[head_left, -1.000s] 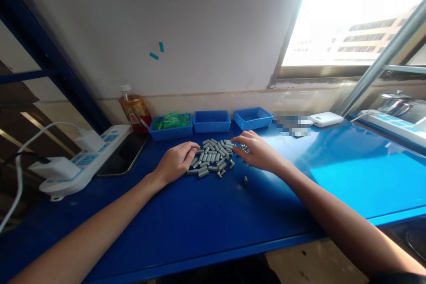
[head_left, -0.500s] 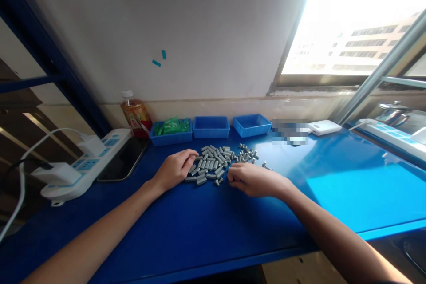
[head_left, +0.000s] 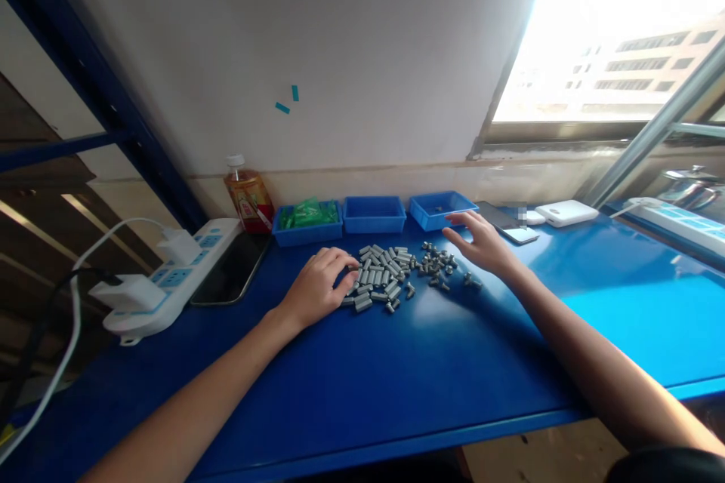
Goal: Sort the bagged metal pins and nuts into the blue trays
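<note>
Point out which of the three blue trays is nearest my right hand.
The rightmost tray: your right hand is just beside its near right corner, while the middle tray and the left one, with green packets, sit farther off.

Harsh daylight from window (head_left: 612, 38) at right, panes blown out white. Bright cyan glare across right side of bench (head_left: 634, 324); left side dim, deep blue. Wall (head_left: 385, 53) dull grey. Soft shadow under right forearm. Wide-angle bowing near edges, small parts slightly soft, pixelated patch near phone (head_left: 519, 235).
</note>
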The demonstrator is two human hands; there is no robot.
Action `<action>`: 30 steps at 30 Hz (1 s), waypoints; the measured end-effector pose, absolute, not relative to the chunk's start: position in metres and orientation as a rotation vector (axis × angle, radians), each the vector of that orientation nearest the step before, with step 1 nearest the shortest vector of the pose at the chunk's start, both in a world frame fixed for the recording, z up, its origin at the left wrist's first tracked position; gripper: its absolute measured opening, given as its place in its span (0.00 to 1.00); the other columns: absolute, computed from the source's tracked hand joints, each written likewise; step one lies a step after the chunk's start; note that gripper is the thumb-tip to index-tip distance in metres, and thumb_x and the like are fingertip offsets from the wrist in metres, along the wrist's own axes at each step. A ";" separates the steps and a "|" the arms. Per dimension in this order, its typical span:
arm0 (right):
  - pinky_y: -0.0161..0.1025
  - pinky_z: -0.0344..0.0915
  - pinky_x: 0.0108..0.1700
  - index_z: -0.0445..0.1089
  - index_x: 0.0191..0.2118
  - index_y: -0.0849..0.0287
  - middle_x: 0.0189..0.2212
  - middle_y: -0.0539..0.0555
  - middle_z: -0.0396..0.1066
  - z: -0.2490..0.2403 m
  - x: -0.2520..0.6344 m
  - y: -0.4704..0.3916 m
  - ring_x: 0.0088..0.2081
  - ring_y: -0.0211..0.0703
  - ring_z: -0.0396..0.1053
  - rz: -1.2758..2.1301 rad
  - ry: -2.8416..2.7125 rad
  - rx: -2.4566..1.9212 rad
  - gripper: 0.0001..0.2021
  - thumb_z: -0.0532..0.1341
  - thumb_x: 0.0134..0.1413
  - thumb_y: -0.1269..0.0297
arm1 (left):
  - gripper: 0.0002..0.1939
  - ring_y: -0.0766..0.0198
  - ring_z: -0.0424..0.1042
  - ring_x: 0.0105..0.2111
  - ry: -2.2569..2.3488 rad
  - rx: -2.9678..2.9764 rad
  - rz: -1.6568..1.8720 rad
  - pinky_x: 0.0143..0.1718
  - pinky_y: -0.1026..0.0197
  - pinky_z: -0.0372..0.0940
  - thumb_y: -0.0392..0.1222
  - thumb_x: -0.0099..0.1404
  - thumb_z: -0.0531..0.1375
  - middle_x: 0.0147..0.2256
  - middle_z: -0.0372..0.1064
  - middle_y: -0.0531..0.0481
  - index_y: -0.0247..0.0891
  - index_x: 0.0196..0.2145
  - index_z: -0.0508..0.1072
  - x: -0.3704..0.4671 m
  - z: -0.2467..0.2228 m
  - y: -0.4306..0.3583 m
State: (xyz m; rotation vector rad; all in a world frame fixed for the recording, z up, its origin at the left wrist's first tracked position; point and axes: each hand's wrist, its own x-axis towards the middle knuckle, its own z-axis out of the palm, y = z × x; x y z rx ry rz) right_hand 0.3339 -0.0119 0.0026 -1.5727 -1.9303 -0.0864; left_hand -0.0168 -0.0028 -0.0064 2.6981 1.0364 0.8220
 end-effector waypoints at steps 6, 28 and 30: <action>0.56 0.56 0.60 0.48 0.67 0.54 0.64 0.62 0.52 -0.019 0.319 -0.038 0.63 0.58 0.54 0.285 -2.299 -1.483 0.39 0.58 0.54 0.42 | 0.18 0.51 0.61 0.56 0.968 2.812 0.724 0.57 0.48 0.58 0.49 0.69 0.52 0.55 0.65 0.42 0.39 0.51 0.70 0.025 0.007 0.003; 0.47 0.63 0.50 0.67 0.52 0.65 0.41 0.61 0.68 -0.025 0.229 -0.039 0.45 0.51 0.66 0.097 -2.340 -1.268 0.23 0.59 0.58 0.53 | 0.25 0.56 0.58 0.61 0.910 2.768 0.352 0.61 0.52 0.53 0.50 0.72 0.43 0.62 0.59 0.47 0.42 0.63 0.59 0.009 -0.012 0.010; 0.46 0.64 0.50 0.65 0.54 0.64 0.42 0.61 0.68 -0.023 0.232 -0.040 0.45 0.50 0.66 0.156 -2.343 -1.199 0.23 0.58 0.58 0.54 | 0.24 0.58 0.57 0.62 0.883 2.768 0.371 0.61 0.54 0.53 0.48 0.72 0.44 0.63 0.57 0.49 0.44 0.64 0.57 0.007 -0.010 0.010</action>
